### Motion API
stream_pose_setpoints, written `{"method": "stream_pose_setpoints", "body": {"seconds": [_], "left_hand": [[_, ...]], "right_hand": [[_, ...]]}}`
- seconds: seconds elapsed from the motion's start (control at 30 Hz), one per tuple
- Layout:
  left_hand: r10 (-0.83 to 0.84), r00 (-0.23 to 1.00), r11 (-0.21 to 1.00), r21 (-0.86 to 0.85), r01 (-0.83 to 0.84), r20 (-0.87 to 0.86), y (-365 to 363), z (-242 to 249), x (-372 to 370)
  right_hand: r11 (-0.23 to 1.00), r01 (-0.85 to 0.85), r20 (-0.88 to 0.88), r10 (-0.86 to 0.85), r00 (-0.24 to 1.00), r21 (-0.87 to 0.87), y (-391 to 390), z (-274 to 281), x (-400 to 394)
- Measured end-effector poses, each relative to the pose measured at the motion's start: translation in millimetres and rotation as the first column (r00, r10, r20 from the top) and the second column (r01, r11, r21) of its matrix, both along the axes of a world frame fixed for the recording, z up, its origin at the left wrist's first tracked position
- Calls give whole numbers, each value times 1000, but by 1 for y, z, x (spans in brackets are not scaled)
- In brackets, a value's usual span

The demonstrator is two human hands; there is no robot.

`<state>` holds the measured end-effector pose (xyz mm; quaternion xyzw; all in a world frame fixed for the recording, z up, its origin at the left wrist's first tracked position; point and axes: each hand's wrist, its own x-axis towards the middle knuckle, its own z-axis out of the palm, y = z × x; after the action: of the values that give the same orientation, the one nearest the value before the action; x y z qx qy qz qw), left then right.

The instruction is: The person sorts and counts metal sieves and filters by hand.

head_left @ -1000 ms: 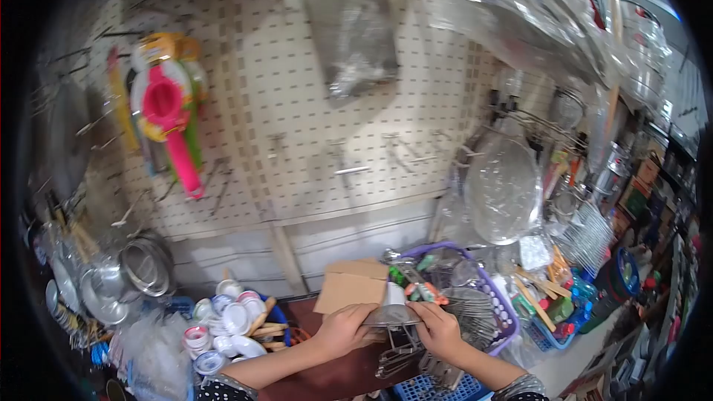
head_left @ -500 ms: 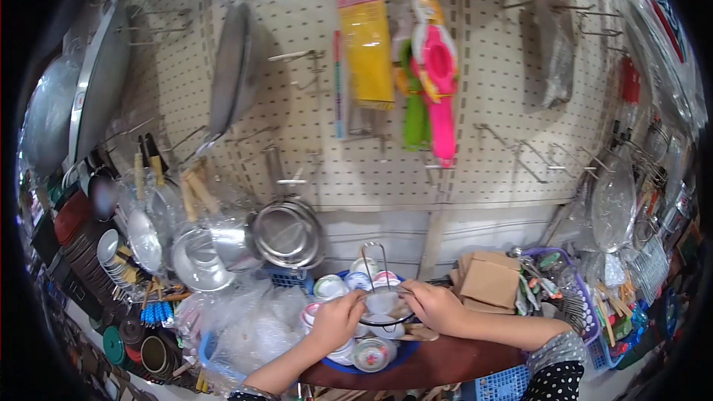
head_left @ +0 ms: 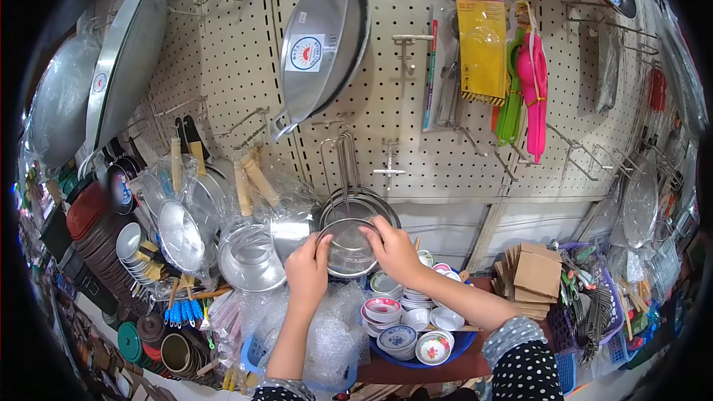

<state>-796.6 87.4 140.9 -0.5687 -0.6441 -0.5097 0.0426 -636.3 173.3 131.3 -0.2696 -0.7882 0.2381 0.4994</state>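
Note:
Both hands hold a round wire-mesh strainer (head_left: 347, 249) by its rim, in front of the pegboard. My left hand (head_left: 306, 267) pinches the strainer's left side, and my right hand (head_left: 394, 251) grips its upper right edge. Just behind it, more strainers (head_left: 364, 194) hang with their long wire handles upright on a hook. Below and to the right, a blue tray (head_left: 462, 343) bears stacks of small patterned bowls (head_left: 397, 338).
A pan (head_left: 319, 44) hangs above, with pink and green squeezers (head_left: 532, 78) to its right. Metal ladles (head_left: 180, 234) hang at the left. Bubble-wrapped goods (head_left: 323, 338) lie below. Cardboard pieces (head_left: 538, 273) and a purple basket (head_left: 610, 297) stand at the right.
The view has turned left. My hands have moved with the strainer from above the bowl tray to in front of the hanging strainers, and the held strainer is now raised.

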Motion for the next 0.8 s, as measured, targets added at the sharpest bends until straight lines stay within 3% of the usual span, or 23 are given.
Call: {"method": "stream_pose_setpoints", "body": {"seconds": [0.17,0.27,0.4,0.6,0.8], "left_hand": [[69,996,997,-14,-70,-52,26,-10,-15],[55,996,998,-26,-57,-75,37,-18,-18],[63,990,995,-70,-72,-126,46,-28,-18],[264,944,964,98,-248,-199,68,-42,-10],[387,874,913,255,-318,-293,93,-55,-9]], "right_hand": [[996,84,-15,-84,996,6,15,-8,-20],[948,217,-117,-194,974,232,34,-32,-27],[926,299,-89,-286,954,230,26,-33,-26],[855,388,-44,-399,916,345,35,-37,-29],[757,472,-58,-503,862,451,56,-48,-33]]}}
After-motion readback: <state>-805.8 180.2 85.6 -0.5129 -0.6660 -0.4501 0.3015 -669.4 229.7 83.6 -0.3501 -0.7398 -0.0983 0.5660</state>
